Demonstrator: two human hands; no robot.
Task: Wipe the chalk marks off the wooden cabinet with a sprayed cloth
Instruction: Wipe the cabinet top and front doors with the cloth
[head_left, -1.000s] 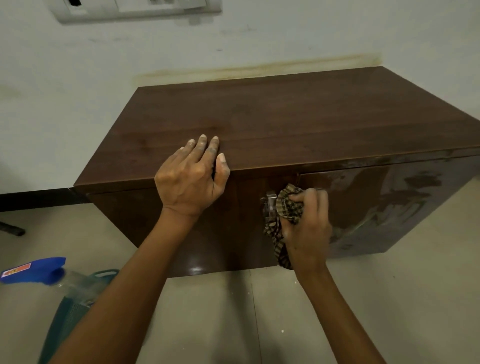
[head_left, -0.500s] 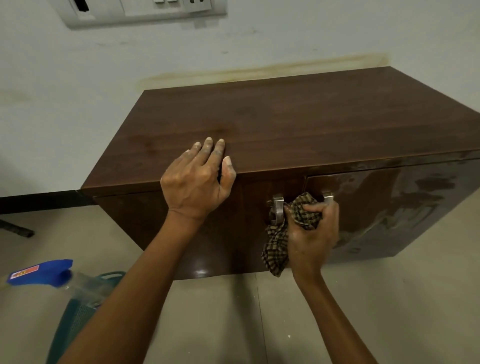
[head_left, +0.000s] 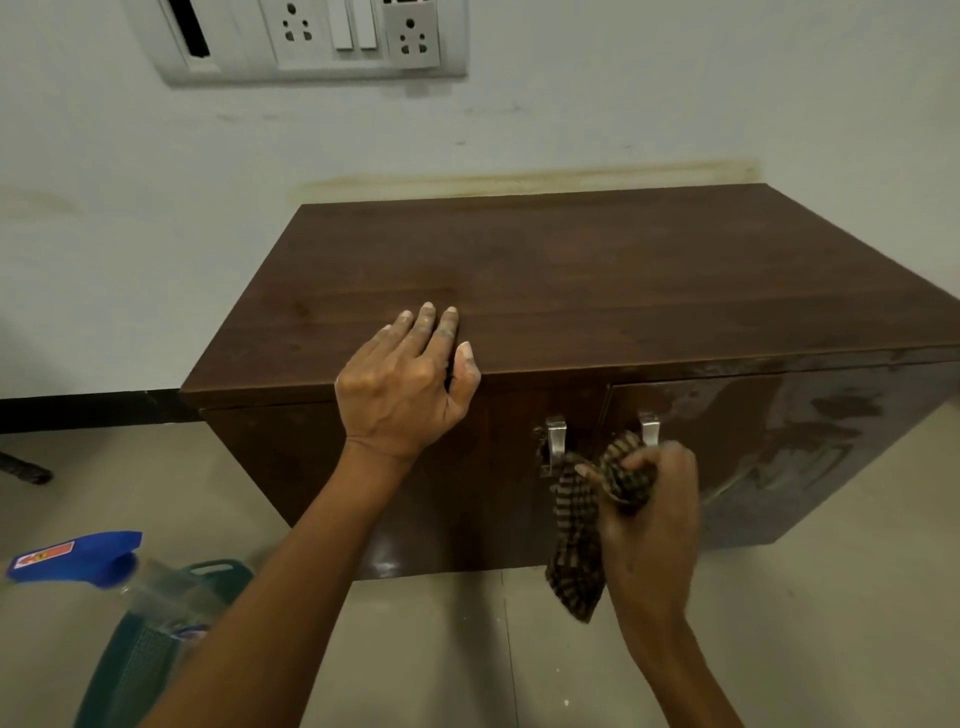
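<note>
Left hand (head_left: 402, 384) flat on cabinet (head_left: 623, 280) top; right hand (head_left: 647, 514) grips blurred cloth (head_left: 576, 551), hiding door seam.

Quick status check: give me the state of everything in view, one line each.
Left hand, open, flat on the cabinet top at its front edge.
Right hand, grips the cloth in front of the door handles.
Cloth, bunched, one end hanging loose.
Left door, closed, glossy.
Right door, closed, whitish smears across it.
Spray bottle, set down at lower left, neither hand on it.

Left hand (head_left: 400, 395) lies flat, fingers straight, arm extended; right hand (head_left: 649, 525) grips the cloth (head_left: 574, 561), fingers curled.
</note>
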